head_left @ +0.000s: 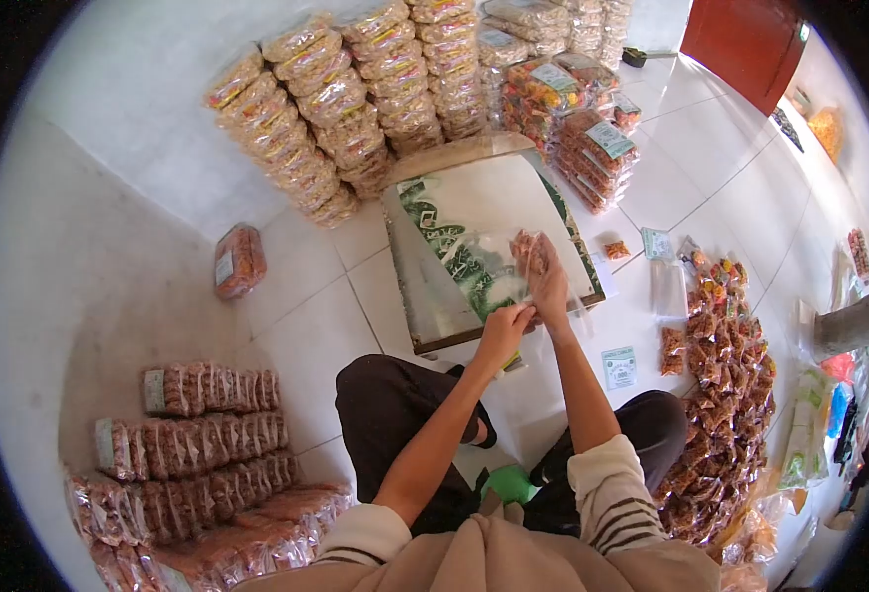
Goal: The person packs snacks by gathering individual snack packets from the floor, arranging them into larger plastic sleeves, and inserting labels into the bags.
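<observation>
Over a low table-like box point(499, 187) with a white top and green print, both my hands work at a clear plastic bag point(489, 259). My right hand point(551, 288) is closed round small packets of brown snack point(529, 249), which seem to be in or against the bag. Lower and to the left, my left hand point(504, 331) pinches the bag's edge; its fingertips nearly meet the right hand. One small snack packet point(616, 250) lies on the floor beside the box. A printed label card point(620, 367) is near my right knee.
A long heap of small snack packets point(721, 405) spreads at the right, with empty clear bags point(668, 291) by it. Tall stacks of bagged snacks point(306, 89) stand behind the box. Filled packs point(198, 439) are piled at lower left; one pack point(240, 260) lies alone.
</observation>
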A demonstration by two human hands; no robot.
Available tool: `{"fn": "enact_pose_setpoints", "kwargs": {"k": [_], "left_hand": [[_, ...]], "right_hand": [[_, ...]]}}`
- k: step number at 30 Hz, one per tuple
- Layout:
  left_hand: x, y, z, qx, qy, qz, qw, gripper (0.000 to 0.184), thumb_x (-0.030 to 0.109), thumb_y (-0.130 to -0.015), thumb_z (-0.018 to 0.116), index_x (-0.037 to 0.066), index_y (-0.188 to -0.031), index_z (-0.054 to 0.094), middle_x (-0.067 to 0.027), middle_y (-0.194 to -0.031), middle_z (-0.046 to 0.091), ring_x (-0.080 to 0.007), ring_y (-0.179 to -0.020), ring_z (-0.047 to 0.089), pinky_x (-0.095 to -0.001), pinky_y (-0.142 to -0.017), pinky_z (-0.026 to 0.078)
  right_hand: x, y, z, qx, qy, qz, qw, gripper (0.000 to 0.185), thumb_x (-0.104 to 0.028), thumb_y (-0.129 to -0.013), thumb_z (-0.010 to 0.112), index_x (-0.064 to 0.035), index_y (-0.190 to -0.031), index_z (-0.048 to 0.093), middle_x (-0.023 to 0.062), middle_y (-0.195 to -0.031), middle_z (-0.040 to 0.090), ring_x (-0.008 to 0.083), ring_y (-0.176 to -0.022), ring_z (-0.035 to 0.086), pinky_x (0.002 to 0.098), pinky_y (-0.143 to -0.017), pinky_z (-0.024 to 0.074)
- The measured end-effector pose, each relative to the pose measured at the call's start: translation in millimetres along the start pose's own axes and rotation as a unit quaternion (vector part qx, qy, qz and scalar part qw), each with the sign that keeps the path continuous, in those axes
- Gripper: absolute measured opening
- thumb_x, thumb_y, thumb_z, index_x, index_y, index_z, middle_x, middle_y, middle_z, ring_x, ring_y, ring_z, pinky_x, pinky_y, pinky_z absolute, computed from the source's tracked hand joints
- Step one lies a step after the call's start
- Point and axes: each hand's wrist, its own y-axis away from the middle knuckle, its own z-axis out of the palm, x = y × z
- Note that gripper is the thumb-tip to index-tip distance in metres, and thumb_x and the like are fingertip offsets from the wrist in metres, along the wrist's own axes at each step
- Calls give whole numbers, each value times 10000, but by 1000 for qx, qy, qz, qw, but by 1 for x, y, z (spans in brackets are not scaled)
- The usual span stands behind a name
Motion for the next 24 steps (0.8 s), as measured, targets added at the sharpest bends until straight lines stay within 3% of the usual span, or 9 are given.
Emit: {"fn": "enact_pose_setpoints", "kwargs": {"k": [3, 6, 8, 9, 11, 14, 16, 18, 24], "left_hand": [[-6, 1, -3, -18, 23, 19, 999, 314, 245, -868, 487, -50, -842, 591, -110, -607, 601, -146, -582, 599, -271, -601, 477], [-28, -14, -10, -188, 41, -17, 981, 378, 359, -878, 462, 12, -936, 600, -51, -687, 584, -120, -594, 502, -269, -579, 414], [-10, -17, -19, -125, 341, -204, 909, 437, 424, -866, 460, 38, -1054, 537, -15, -865, 582, -106, -745, 539, -250, -673, 442], [-6, -27, -20, -127, 342, -204, 909, 437, 424, -866, 460, 38, -1054, 537, -15, -865, 582, -106, -745, 539, -250, -673, 442], [3, -53, -27, 78, 341, -249, 903, 456, 461, -849, 466, 62, -1069, 487, -33, -910, 562, -120, -817, 551, -267, -711, 466], [-17, -87, -25, -72, 539, -160, 824, 391, 453, -841, 485, 90, -984, 513, -26, -855, 558, -120, -795, 551, -253, -675, 467], [1, -82, -15, -39, 492, -119, 862, 291, 349, -817, 572, 112, -977, 517, -16, -842, 557, -109, -790, 549, -228, -649, 457], [4, -79, 2, 50, 477, -24, 877, 527, 206, -741, 680, 40, -1141, 380, -52, -880, 544, -142, -761, 563, -269, -640, 479], [18, -41, 12, 85, 399, 2, 913, 588, 160, -747, 673, 14, -1203, 332, -83, -1012, 542, -145, -870, 560, -245, -709, 485]], "right_hand": [[18, -9, 2, 15, -31, 5, 999, 401, -90, -812, 548, 22, -1171, 409, 180, -1074, 555, 246, -991, 548, 305, -837, 424], [-3, -12, 1, 12, -142, 25, 989, 298, -75, -851, 491, 39, -1118, 427, 162, -1065, 556, 210, -979, 549, 289, -835, 429], [-34, -4, -1, 24, -245, 58, 967, 260, -62, -866, 464, 45, -1100, 428, 153, -1069, 550, 194, -977, 546, 285, -838, 430], [-52, 2, -1, 9, -253, 48, 966, 258, -54, -873, 450, 44, -1109, 420, 149, -1089, 537, 189, -984, 541, 287, -844, 430], [-61, 10, 0, -16, -255, 11, 967, 316, 7, -831, 491, 46, -1131, 398, 141, -1130, 512, 191, -1006, 529, 296, -862, 427], [-56, 13, -2, -36, -77, -49, 995, 382, 64, -774, 523, 35, -1137, 408, 142, -1119, 522, 194, -1016, 525, 290, -856, 427], [-55, 13, -2, -19, -76, -30, 996, 459, 94, -715, 561, 16, -1146, 425, 141, -1096, 537, 204, -1012, 530, 290, -845, 430], [-73, 13, -6, 1, 103, -77, 992, 474, 59, -724, 570, 4, -1172, 425, 143, -1065, 556, 216, -989, 544, 291, -831, 432], [-82, 1, -4, 43, -10, -27, 999, 472, -31, -742, 591, 6, -1185, 433, 164, -1064, 566, 219, -946, 566, 292, -796, 449]]}}
